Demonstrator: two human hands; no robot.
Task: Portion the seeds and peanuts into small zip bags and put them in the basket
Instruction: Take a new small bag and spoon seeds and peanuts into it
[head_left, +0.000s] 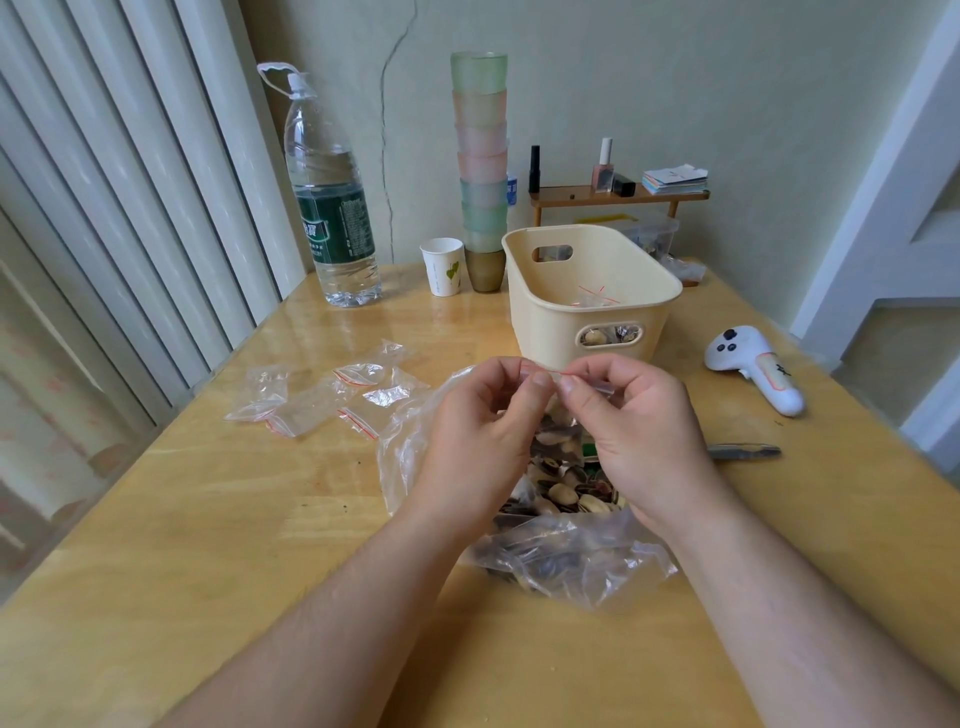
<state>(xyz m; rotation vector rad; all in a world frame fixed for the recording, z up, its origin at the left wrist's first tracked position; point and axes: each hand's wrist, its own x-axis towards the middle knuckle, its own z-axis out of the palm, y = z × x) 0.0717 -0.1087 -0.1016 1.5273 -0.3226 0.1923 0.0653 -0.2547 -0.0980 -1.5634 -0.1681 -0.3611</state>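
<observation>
- Small zip bag (563, 382), clear with a red line along its seal, is held up over the middle of the table (208, 519), just in front of the basket (587, 291).
- Left hand (483, 431) pinches the bag's top edge between thumb and forefinger, the other fingers curled.
- Right hand (639, 431) pinches the same edge from the other side, its fingertips almost meeting the left ones.
- Under both hands lies a large clear plastic bag (561, 551), open and crumpled, with striped seeds and pale peanuts (561, 493) inside.
- Empty zip bags (322, 400) lie scattered on the table to the left of the hands.
- Behind the hands, the cream basket holds some filled bags, seen over its rim and through the handle slot.
- White controller (753, 369) and a dark tool (743, 451) lie to the right.
- Water bottle (332, 208), paper cup (442, 266) and a stack of cups (482, 166) stand at the far edge.
</observation>
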